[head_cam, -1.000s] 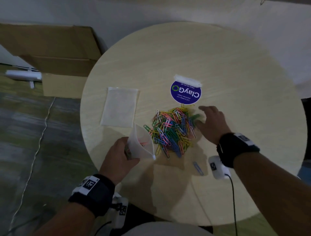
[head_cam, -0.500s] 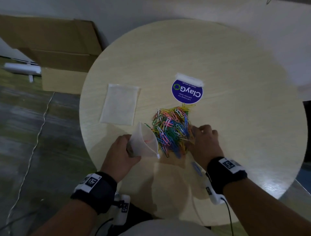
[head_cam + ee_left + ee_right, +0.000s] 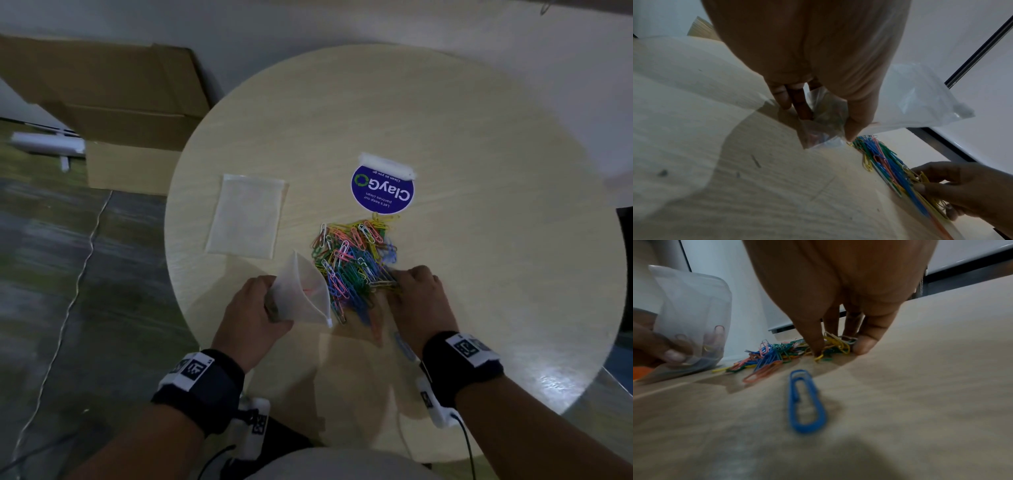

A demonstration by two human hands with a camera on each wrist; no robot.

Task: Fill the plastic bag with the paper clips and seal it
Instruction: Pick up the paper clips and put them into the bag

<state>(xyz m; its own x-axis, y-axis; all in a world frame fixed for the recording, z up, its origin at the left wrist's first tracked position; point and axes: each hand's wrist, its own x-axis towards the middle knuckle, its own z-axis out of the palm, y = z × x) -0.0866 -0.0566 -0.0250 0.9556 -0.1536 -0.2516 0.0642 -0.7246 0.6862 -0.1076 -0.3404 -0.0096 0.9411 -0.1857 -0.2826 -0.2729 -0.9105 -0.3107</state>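
2 plastic bags, perhaps 100 paper clips.

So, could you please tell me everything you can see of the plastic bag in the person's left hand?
The plastic bag is small, translucent and thin, with a zip strip along its mouth. The left hand pinches it near the bottom and holds it tilted, mouth open toward the paper clips. Its lower edge rests on the table. A few coloured clips already lie inside.

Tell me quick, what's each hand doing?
Left hand: holds the plastic bag open.
Right hand: pinching clips from the paper clips.
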